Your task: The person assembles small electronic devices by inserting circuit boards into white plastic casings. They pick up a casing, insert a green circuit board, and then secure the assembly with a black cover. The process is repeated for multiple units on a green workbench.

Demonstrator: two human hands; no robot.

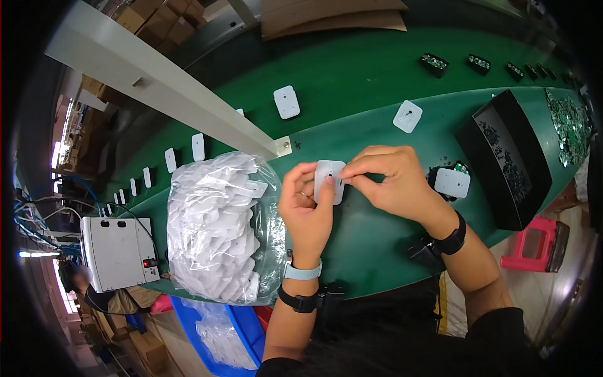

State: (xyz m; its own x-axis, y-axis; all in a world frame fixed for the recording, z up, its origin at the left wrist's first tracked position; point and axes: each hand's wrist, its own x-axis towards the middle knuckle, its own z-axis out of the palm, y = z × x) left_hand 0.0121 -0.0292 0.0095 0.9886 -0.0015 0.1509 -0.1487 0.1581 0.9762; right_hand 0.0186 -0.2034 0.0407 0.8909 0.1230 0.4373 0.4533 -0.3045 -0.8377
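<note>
My left hand (309, 207) grips a white rounded plastic cover (329, 168) upright above the green table, its thumb across the front. At the cover's right edge, my right hand (391, 179) pinches with thumb and forefinger; whatever is between those fingertips is too small to make out. Small dark holes show in the cover's face. Right of my right hand, another white cover (452, 183) lies over dark parts and a bit of green circuit board. One more white cover (407, 117) rests farther back on the table.
A clear bag of white covers (213, 232) stands at left, beside a white machine (119, 251). At right is a black box (531, 157) with small black pieces, near piled circuit boards (565, 125). A metal post (169, 81) slants over the green belt (352, 75), which carries covers and black housings.
</note>
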